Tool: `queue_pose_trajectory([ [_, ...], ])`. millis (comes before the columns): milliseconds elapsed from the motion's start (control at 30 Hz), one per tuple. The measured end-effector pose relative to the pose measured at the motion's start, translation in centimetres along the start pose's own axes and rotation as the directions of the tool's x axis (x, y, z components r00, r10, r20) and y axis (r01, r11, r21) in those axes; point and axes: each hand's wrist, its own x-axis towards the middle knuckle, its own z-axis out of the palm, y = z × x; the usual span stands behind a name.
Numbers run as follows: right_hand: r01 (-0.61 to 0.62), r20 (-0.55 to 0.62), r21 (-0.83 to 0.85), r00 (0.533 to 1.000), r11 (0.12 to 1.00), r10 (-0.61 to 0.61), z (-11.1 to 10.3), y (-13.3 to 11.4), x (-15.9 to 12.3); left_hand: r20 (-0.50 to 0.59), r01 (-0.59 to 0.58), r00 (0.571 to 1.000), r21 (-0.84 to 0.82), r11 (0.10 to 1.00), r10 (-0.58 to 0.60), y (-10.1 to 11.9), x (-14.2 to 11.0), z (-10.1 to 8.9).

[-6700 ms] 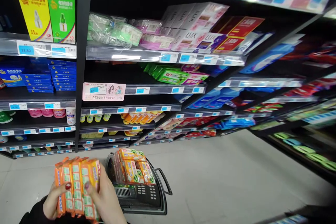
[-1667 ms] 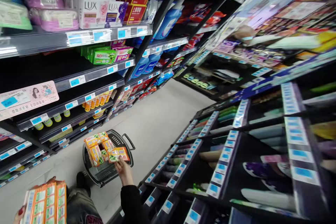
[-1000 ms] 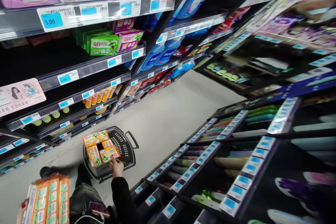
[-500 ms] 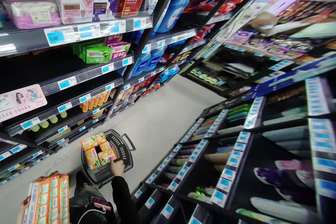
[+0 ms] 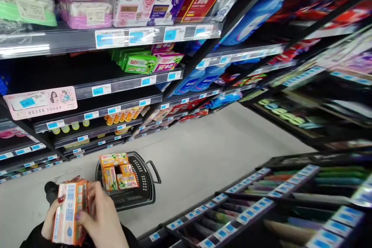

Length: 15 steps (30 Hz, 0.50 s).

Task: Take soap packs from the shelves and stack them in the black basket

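Note:
A stack of orange-wrapped soap packs is held low in front of me, its pale printed end facing up. My left hand grips it from the left side. Around its right side curls my right hand, thumb lying against the wrapper. Just beyond my hands a black shopping basket rests on the floor. In its left part several similar orange soap packs lie flat in a ring with a dark gap in the middle.
On the left rise shelves with green soap packs, boxed soaps and blue bottles. A low rack with price labels runs along the right. Grey aisle floor lies between them.
My right hand has left the packs in the basket and come onto the stack in my left hand. The stack has turned and moved right. The camera view has swung left.

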Motion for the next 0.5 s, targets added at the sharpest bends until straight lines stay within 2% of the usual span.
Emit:
queue_pose_trajectory([
  [100, -0.14, 0.057, -0.273, 0.985, 0.952, 0.162, 0.8, -3.0, 0.3, 0.039, -0.064, 0.997, 0.048, 0.997, 0.063, -0.6, 0.1, 0.5],
  [167, -0.154, 0.079, -0.32, 0.979, 0.935, 0.189, 0.7, -3.2, 0.9, 0.057, -0.114, 0.992, 0.103, 0.988, 0.109, -0.8, 0.1, 0.5],
  [300, -0.127, 0.131, -0.23, 0.978, 0.965, 0.16, 0.7, -2.3, 1.0, 0.147, -0.155, 0.978, 0.05, 0.987, 0.146, -1.0, 0.5, -0.4],
  [400, -0.119, 0.144, -0.138, 0.98, 0.983, 0.139, 0.9, -1.6, 0.6, 0.193, -0.107, 0.975, -0.02, 0.994, 0.109, -1.1, 1.6, -0.9],
  [500, -0.099, 0.136, -0.041, 0.985, 0.994, 0.103, 0.9, -0.7, 0.5, 0.16, 0.007, 0.987, 0.003, 1.0, -0.007, -0.9, 2.8, -0.9],
])
